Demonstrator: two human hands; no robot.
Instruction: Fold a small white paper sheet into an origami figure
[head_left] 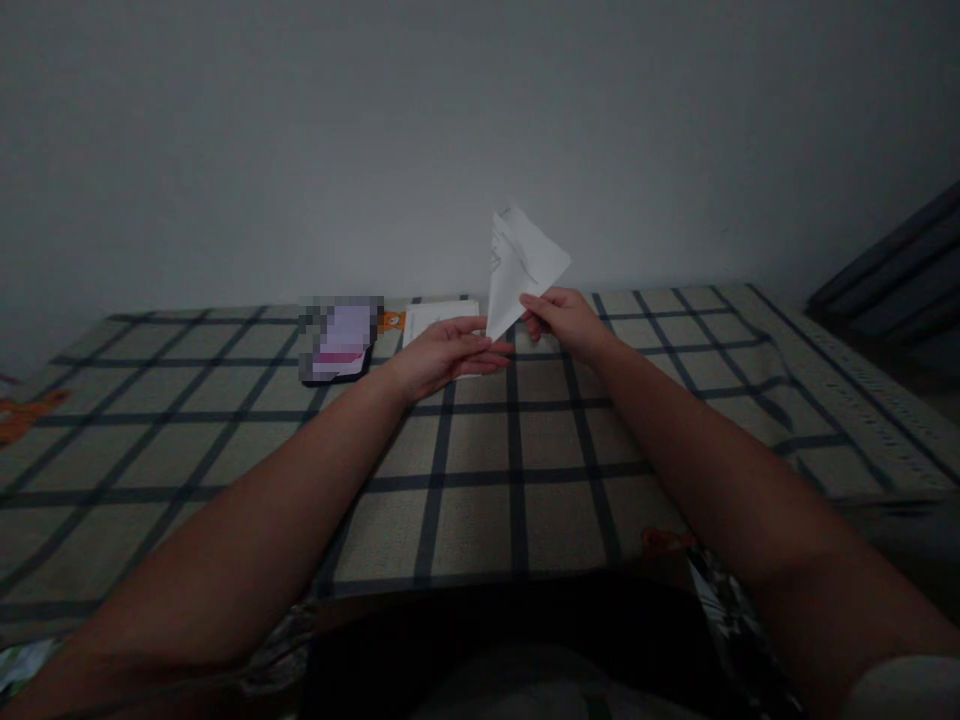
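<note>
A sheet of white paper (525, 255), folded into a pointed, roughly triangular shape with faint markings along its left side, is raised above the table. My right hand (562, 315) pinches its lower right edge between thumb and fingers. At the paper's bottom point is my left hand (446, 358), its thumb against the tip and its fingers stretched out fairly straight behind it. Beneath and behind the left hand lie flat white papers (439, 312) on the table, partly covered by that hand.
A dark-edged phone (345, 340), partly pixelated, lies left of the flat papers. A checked cloth (480, 440) covers the table, which stands against a grey wall (450, 130). Dark striped fabric (900, 280) is at the right. The room is dim.
</note>
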